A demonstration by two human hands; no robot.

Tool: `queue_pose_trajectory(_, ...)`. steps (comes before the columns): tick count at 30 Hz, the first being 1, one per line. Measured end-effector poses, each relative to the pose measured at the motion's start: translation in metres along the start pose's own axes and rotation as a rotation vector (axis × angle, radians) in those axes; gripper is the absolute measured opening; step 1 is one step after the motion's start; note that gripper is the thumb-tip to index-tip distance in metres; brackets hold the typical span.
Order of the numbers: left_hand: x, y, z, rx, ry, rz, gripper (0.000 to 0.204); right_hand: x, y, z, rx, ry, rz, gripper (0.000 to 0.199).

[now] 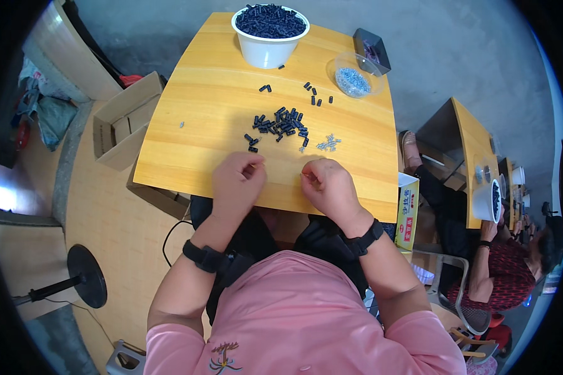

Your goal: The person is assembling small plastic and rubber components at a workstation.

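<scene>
Left hand (236,181) curled loosely at the near edge of the tabletop (194,125), fingers bent inward, thumb and forefinger pinched together; whatever sits between them too small to make out. Black strap on that wrist. Right hand (328,184) just beside it, likewise curled over the near edge, fingertips drawn together toward the left hand; contents impossible to tell. Black strap on this wrist too.

Off the tabletop's left edge, an open cardboard box (122,122) on the floor. Just beyond the two hands, a loose heap of small black cylinders (281,122) spread across the middle of the wood, with a few strays lying apart toward the far right. Right of the heap and near the right hand, a small cluster of silvery metal bits (328,144). At the far edge, a white bowl (269,50) filled to the brim with more black cylinders. Right of it, a clear round dish (355,76) holding silvery bits, and just beyond that a dark rectangular tray (372,50). Further right, another person seated at a second wooden table (475,150).
</scene>
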State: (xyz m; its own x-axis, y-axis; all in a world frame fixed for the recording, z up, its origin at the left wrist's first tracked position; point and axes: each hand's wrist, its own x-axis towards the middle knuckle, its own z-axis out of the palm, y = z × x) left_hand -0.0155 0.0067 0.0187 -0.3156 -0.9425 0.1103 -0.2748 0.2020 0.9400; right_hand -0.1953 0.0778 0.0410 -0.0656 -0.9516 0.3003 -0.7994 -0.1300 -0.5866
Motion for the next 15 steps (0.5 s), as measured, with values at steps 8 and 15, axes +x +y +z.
queue_pose_trajectory(8,0.025,-0.012,-0.009,0.334,0.125,0.365,0.012,-0.002,0.01,0.001,-0.148,-0.024,0.054,0.005)
queue_pose_trajectory(15,0.023,-0.009,-0.004,0.428,0.085,0.327,0.015,-0.003,0.013,0.0,-0.094,-0.053,0.097,0.004)
